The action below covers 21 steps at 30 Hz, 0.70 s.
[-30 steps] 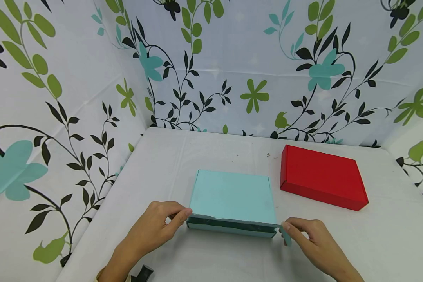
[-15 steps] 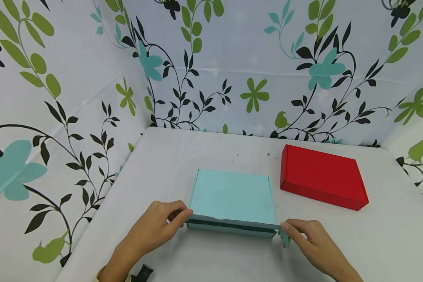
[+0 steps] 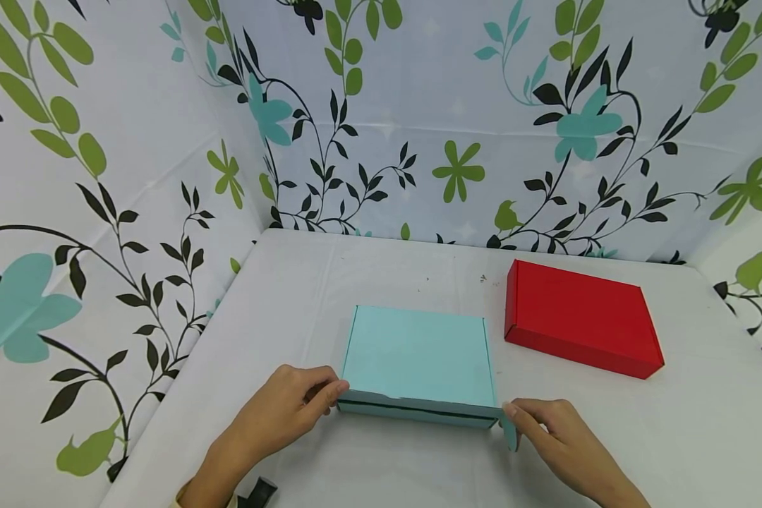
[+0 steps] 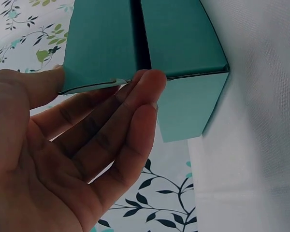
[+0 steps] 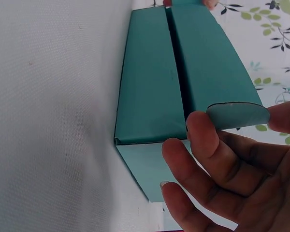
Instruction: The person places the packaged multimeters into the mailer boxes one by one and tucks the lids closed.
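**Two hands at the front corners of a teal box**

Head view: a teal box (image 3: 419, 356) lies flat on the white table (image 3: 368, 275), its near edge toward the person, no writing or label visible on it. The left hand (image 3: 279, 416) pinches the box's near left corner with thumb and forefinger. The right hand (image 3: 549, 434) holds a small rounded flap (image 3: 510, 432) at the near right corner. A red box (image 3: 581, 317), also unmarked, lies closed to the right, well apart from the teal one. Bare table lies behind and to the left of the teal box; patterned walls close in three sides.

Left wrist view: the fingers (image 4: 135, 116) lie straight against the box's front wall, the thumb on the lid edge above a dark gap.

Right wrist view: the flap (image 5: 238, 115) sits pinched between thumb and fingertips (image 5: 203, 130), seemingly beside the lid seam, though the angle is steep.
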Motion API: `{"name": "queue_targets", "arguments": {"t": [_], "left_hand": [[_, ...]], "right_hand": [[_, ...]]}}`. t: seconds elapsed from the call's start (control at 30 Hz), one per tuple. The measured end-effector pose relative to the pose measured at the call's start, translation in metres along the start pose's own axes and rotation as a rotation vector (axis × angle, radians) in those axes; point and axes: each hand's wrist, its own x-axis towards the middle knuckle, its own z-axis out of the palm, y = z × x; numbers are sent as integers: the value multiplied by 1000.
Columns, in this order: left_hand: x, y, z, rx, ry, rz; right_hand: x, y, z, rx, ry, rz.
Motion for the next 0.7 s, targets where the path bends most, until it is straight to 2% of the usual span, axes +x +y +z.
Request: {"name": "queue_targets", "arguments": {"t": [0.33, 0.53, 0.7], "left_hand": [[0, 0, 2, -8, -19, -8], [0, -2, 3, -12, -35, -40], [0, -1, 3, -12, -47, -66]], "right_hand": [[1, 4, 2, 15, -27, -17], [1, 5, 3, 20, -41, -13], [1, 6, 3, 17, -34, -54]]}}
